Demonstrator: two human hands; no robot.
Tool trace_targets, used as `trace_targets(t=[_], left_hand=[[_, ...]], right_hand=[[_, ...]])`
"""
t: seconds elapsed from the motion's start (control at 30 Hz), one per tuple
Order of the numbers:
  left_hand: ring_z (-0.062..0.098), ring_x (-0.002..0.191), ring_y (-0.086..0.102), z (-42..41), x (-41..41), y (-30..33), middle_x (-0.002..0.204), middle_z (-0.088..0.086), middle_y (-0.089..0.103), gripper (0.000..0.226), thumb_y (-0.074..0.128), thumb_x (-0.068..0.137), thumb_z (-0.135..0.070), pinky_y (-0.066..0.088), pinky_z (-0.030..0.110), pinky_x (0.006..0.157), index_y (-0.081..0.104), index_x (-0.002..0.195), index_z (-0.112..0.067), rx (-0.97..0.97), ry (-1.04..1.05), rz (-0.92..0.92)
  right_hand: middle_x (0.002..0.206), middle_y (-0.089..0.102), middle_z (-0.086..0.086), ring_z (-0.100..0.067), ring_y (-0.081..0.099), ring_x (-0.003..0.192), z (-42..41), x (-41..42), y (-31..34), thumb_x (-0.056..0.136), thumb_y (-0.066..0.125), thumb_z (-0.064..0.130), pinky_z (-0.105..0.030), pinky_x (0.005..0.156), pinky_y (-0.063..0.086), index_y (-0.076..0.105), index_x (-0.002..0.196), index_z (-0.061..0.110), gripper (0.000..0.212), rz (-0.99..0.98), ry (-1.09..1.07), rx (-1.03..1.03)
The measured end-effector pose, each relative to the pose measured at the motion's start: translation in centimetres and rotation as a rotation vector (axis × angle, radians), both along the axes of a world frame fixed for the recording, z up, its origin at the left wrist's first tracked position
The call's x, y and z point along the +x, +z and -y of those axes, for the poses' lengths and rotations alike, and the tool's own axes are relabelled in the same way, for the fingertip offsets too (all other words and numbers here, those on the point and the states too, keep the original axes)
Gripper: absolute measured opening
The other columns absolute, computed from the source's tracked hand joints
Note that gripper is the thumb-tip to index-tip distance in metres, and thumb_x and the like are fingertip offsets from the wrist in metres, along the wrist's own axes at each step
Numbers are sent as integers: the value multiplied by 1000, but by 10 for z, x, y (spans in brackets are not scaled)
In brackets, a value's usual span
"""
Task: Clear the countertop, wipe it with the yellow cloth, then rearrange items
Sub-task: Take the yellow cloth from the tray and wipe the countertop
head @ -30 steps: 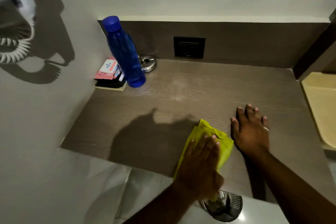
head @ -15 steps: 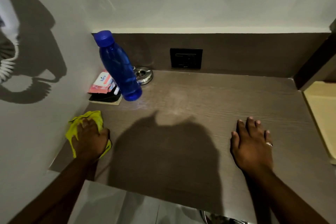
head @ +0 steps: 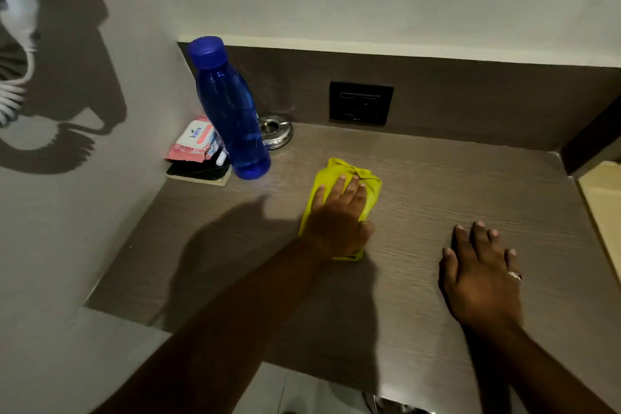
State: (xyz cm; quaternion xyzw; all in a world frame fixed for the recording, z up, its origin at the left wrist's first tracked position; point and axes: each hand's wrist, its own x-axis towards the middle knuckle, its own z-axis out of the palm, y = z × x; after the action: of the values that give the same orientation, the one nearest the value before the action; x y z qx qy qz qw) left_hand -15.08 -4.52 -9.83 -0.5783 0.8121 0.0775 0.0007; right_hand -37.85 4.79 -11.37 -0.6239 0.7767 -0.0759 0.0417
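My left hand [head: 339,218] presses flat on the yellow cloth [head: 368,185] near the middle of the brown wood-grain countertop [head: 453,188]. My right hand [head: 480,279] lies palm down with fingers spread on the counter to the right, holding nothing; it wears a ring. A blue bottle [head: 232,114] stands upright in the back left corner. Beside it lie a pink wipes packet [head: 195,139] on a dark notebook [head: 198,171], and a round metal ashtray [head: 275,133] sits behind the bottle.
A black socket plate [head: 361,102] is set in the back panel. A white wall closes the left side, with a coiled white cord [head: 13,91] hanging on it. A pale yellow surface [head: 601,205] adjoins the counter's right edge.
My left hand swept the yellow cloth from the front middle to the front left edge, then back right and farther in to the middle. The right hand stayed flat.
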Motion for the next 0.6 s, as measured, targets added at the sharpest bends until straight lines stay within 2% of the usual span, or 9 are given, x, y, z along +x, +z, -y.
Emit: trace_targets(t=[0.07,0.13,0.27,0.37,0.43,0.53,0.57,0.6], left_hand=[[21,149,14,14,8,-1,160,1,21,74,45,81,-44,15,49,117,29,148,-20,-41,-136,25],[19,149,10,30,19,0,161,-1,16,72,45,85,-43,11,44,118,23,150,-22,-25,-186,30],[17,150,2,58,46,9,163,-3,6,69,42,92,-44,6,43,120,15,152,-24,26,-8,4],[18,150,2,50,75,8,163,-2,3,67,35,93,-44,7,44,120,13,153,-23,65,90,6],[23,149,7,18,99,10,162,3,8,70,29,89,-47,12,46,119,18,152,-19,64,82,-5],[42,140,31,-52,156,10,153,20,31,70,31,85,-43,37,60,105,38,143,-4,-1,0,-11],[45,137,34,-74,180,10,150,21,35,67,34,84,-40,40,63,101,42,141,-5,-12,25,-50],[44,136,33,-92,203,13,148,17,36,64,36,83,-40,38,63,102,42,141,-14,-9,79,-109]], right_hand=[[155,33,-17,-37,25,145,0,0,1,95,20,44,-54,117,19,41,144,14,62,2,-2,0],[156,32,-16,-35,23,146,-1,0,3,95,20,44,-53,117,17,41,145,14,62,17,-2,-2],[160,25,-12,-30,17,149,-2,-1,5,99,21,43,-49,120,12,34,149,18,57,35,5,19],[159,26,-12,-30,17,149,0,-3,3,99,27,42,-48,120,12,34,149,18,55,34,-1,15],[159,27,-12,-31,18,149,-1,-4,3,99,29,41,-49,120,12,35,148,18,55,40,3,25],[158,29,-14,-33,21,147,-1,-3,3,99,30,41,-52,119,16,38,147,17,54,44,9,10],[157,30,-14,-34,22,147,-1,-3,4,99,27,43,-52,118,16,38,147,16,56,47,5,10],[157,30,-15,-34,22,146,-2,-2,5,97,24,45,-53,118,17,38,146,16,58,48,2,15]])
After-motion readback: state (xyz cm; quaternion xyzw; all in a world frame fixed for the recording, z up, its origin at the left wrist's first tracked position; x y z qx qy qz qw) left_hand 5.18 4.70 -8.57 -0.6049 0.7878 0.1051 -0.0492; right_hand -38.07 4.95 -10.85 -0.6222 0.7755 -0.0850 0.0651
